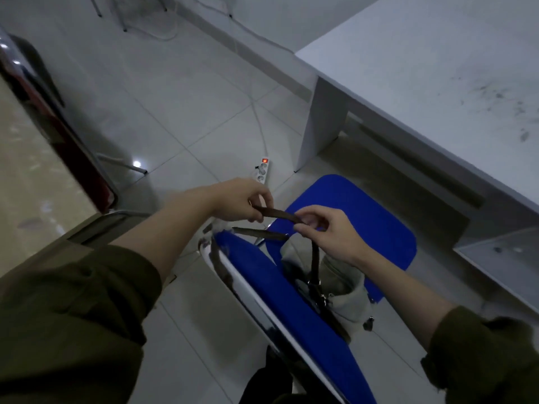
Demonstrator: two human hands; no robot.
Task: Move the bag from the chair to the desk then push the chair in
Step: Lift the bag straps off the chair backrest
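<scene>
A small beige bag [345, 282] sits on the blue seat of a chair [364, 217], close against the blue backrest with its chrome frame. Its dark brown strap [278, 213] rises from the bag and is stretched between both hands above the backrest. My left hand [239, 201] pinches one end of the strap. My right hand [323, 231] pinches the strap further along, directly over the bag. The white desk [437, 71] stands to the right, beyond the chair, its top scuffed with dark marks.
A white power strip [261, 170] with a lit red switch lies on the tiled floor by the desk leg, its cable running away. A dark red chair [43, 106] and a beige table stand at the left. A shelf sits under the desk at the right.
</scene>
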